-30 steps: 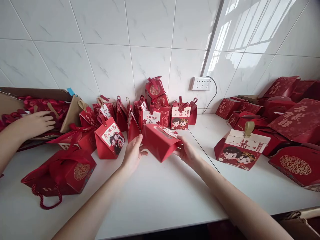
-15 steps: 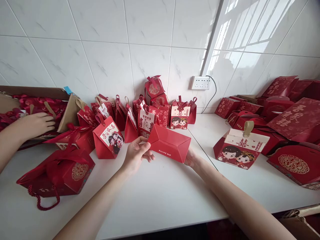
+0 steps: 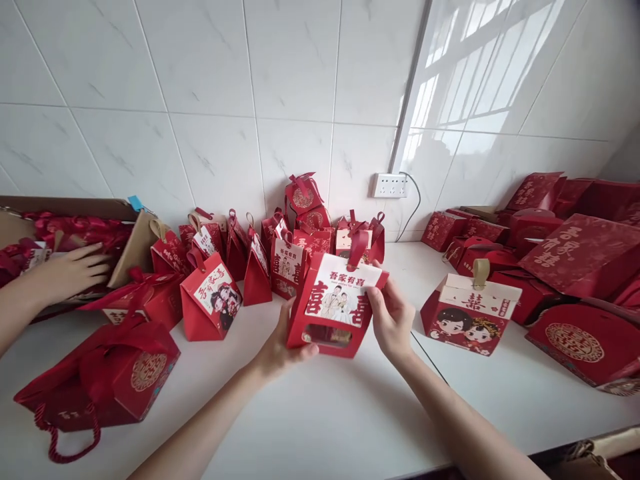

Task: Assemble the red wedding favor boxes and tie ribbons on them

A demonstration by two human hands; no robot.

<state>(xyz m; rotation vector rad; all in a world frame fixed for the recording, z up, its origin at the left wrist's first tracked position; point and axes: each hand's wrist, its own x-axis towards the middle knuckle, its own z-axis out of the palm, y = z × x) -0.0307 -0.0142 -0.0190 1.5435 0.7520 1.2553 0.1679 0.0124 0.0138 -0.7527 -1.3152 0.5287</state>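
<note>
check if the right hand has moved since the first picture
Yes, rightward: the right hand was below and left of the white power strip, now almost straight below.

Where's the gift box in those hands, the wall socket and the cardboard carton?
Gift box [image 3: 335, 303]: head view, on its printed front.
Wall socket [image 3: 390, 186]: head view, on its white faceplate.
Cardboard carton [image 3: 131, 249]: head view, on its right-hand flap.

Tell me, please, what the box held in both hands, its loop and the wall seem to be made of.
Held box: probably smooth coated card, given its crisp folds and printed front. Loop: likely ribbon, a flat, thin dark-red strip. Wall: glossy tile, perhaps ceramic, with joint lines and reflections.
</note>
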